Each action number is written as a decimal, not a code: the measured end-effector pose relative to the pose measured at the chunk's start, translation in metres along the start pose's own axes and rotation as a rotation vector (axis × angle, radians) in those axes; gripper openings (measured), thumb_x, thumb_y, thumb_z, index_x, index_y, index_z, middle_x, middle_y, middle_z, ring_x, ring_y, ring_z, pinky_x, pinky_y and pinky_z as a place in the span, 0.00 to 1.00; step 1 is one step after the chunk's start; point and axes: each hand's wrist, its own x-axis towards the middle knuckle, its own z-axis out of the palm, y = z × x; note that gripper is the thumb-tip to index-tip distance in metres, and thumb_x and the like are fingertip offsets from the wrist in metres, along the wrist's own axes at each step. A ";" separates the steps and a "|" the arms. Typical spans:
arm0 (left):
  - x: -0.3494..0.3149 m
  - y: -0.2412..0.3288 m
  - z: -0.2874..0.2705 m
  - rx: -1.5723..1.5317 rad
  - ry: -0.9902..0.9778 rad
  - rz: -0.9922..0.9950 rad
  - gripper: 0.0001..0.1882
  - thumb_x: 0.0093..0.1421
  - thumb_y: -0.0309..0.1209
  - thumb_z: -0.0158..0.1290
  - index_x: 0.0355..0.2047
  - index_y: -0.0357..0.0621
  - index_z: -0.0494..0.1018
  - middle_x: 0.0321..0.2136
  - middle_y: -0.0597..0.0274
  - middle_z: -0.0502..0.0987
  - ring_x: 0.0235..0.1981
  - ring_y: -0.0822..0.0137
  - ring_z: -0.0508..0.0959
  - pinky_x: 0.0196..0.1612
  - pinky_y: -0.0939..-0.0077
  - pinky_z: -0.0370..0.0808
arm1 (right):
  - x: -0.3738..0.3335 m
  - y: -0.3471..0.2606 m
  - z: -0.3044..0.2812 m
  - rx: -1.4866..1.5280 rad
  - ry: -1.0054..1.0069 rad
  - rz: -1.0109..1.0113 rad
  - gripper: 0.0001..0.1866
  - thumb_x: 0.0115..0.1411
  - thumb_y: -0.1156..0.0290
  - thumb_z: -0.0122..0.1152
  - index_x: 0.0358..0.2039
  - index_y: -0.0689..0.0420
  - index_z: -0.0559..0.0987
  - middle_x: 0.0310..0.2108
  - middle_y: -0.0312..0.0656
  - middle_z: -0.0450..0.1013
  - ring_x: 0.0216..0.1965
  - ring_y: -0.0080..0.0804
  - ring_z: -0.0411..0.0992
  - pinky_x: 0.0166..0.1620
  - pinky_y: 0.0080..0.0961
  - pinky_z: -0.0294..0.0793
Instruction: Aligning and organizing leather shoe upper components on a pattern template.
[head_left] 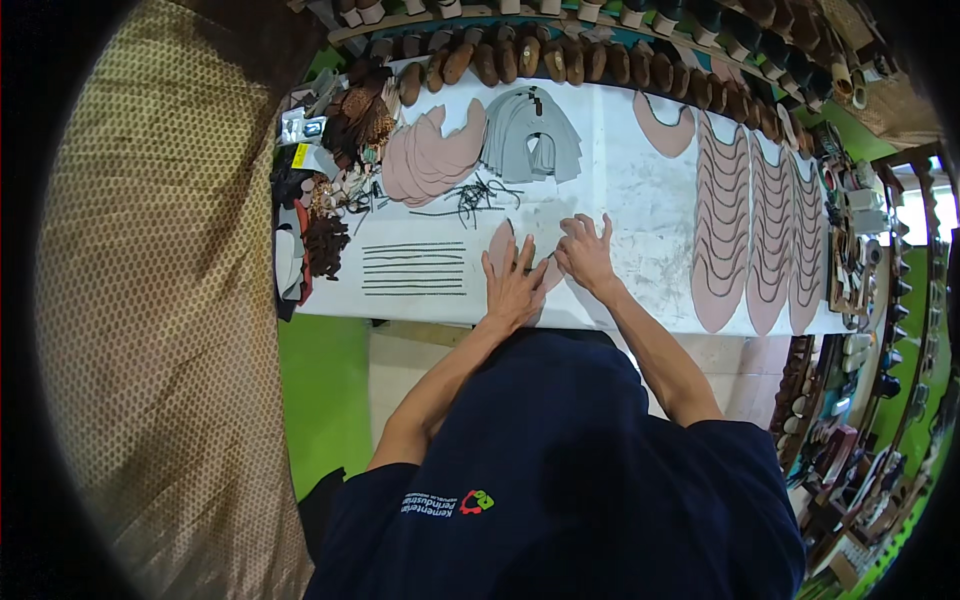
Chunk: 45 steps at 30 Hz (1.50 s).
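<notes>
A pink, curved shoe-upper piece [501, 240] lies on the white table near its front edge. My left hand [513, 288] rests flat on it, fingers spread, covering much of the piece. At the piece's right side, my right hand [588, 258] has its thumb and forefinger drawn together by the inner edge, with the other fingers raised apart. What is between those fingertips is too small to make out. Left of my hands, several thin dark strips [414, 268] lie in parallel rows. Beyond them is a tangle of dark strips [480, 200].
Stacked pink pieces [430, 155] and grey pieces [532, 135] lie at the back. Overlapping dark-edged pink pieces [720, 230] form columns at the right, near a single pink piece [663, 130]. Brown shoe lasts [575, 64] line the far edge; clutter [325, 245] crowds the left end.
</notes>
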 end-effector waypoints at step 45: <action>0.013 0.003 -0.006 -0.093 -0.025 -0.002 0.25 0.65 0.44 0.60 0.63 0.67 0.76 0.80 0.52 0.44 0.79 0.44 0.45 0.67 0.16 0.42 | -0.025 0.019 0.000 0.146 0.075 0.195 0.10 0.63 0.60 0.68 0.38 0.52 0.87 0.65 0.38 0.68 0.72 0.47 0.57 0.71 0.71 0.44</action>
